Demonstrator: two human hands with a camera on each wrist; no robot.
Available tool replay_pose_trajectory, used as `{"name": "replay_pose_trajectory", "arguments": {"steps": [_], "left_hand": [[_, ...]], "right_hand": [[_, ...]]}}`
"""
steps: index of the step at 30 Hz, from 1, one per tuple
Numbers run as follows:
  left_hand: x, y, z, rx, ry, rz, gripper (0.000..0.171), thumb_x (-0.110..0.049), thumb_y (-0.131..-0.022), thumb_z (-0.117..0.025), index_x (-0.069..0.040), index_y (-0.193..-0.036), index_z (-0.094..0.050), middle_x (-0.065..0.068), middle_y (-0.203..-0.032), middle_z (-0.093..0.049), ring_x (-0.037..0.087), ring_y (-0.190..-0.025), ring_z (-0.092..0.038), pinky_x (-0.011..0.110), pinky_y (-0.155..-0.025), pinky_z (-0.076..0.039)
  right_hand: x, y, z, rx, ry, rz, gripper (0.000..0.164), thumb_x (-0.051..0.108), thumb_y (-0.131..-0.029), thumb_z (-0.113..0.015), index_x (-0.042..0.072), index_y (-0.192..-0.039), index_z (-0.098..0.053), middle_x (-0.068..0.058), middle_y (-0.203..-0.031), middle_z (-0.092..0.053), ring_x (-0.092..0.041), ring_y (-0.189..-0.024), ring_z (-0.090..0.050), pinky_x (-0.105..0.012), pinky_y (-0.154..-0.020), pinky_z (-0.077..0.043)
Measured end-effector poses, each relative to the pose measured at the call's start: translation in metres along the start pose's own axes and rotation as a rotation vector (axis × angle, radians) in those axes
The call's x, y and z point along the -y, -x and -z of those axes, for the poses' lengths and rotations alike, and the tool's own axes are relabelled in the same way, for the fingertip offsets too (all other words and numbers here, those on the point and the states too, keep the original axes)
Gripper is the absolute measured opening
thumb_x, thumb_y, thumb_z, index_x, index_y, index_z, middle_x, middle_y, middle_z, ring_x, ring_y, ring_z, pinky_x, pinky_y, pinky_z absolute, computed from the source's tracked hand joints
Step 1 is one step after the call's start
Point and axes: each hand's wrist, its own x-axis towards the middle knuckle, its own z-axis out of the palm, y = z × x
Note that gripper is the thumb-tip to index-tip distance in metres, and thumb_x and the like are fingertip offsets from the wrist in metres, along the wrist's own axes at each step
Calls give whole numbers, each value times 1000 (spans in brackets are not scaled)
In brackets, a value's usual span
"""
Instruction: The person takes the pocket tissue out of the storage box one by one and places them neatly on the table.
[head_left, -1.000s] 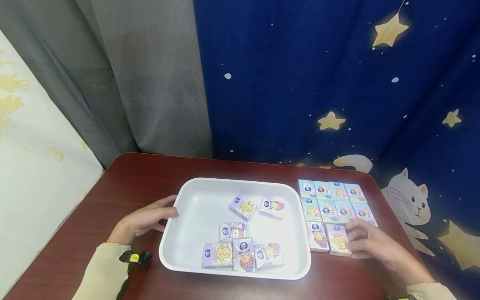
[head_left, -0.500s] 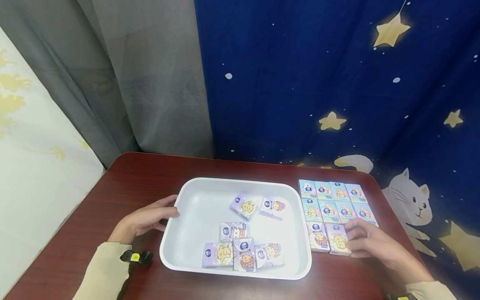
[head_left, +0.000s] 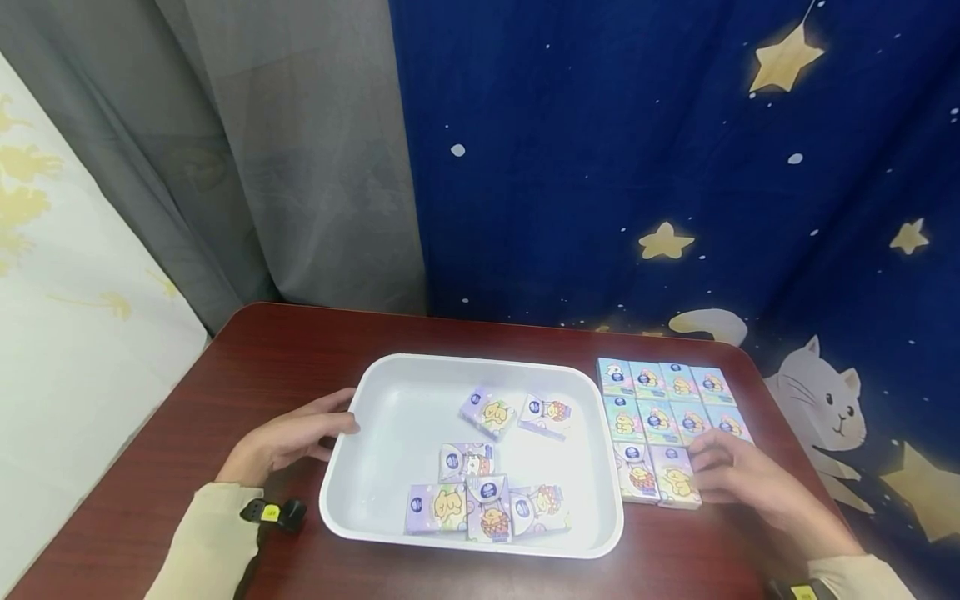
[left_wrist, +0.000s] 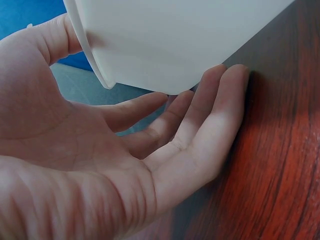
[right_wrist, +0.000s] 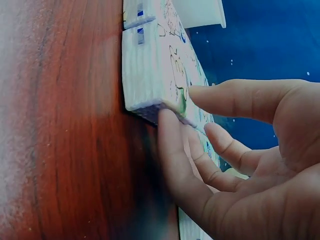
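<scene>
On the table's right side, my right hand is at the outer side of a purple tissue pack with a yellow cartoon figure. In the right wrist view a fingertip touches the pack's side, and the thumb stands over its printed face with fingers loosely bent. Another purple tissue pack lies flush to its left. Behind these two, rows of blue tissue packs sit edge to edge. My left hand holds the white tray at its left end, thumb at the rim and fingers against the outer wall and underside.
Several purple tissue packs lie loose inside the tray, some overlapping near its front wall. The dark red table ends at a rounded back edge. Behind it hang a grey curtain and a blue starry curtain.
My right hand has shifted slightly up and back along the purple pack's side, and that pack sits a little closer to its neighbour. The left hand and tray have stayed put.
</scene>
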Motion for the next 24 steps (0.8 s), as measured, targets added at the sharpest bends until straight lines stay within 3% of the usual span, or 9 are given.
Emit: {"name": "replay_pose_trajectory", "arguments": {"steps": [5,17,24], "left_hand": [[0,-1,1,0,-3,6,83,-18,-99,-63,0,-171,-25,20,-135,-68,35,-109,-72,59,-91,-62],[-1,0,1,1,-2,6,83,-17,-100,-63,-1,-171,-25,21,-137,-66,35,-109,-72,59,-92,-62],[-3,1,-1,2,-1,5,83,-18,-99,-64,-1,-171,-25,21,-136,-66,35,-109,-72,59,-92,-62]], "right_hand": [[11,-4,-5,-63,72,6,39,-2,-92,-77,-13,-125,-58,-20,-114,-69,-31,-100,-72,-37,-82,-64],[53,-14,-26,-113,256,64,31,5,-93,-78,-2,-120,-63,-17,-116,-70,-29,-96,-70,-38,-77,-59],[86,-13,-51,-70,260,174,29,5,-91,-81,0,-114,-65,-12,-101,-69,-28,-82,-71,-38,-64,-61]]}}
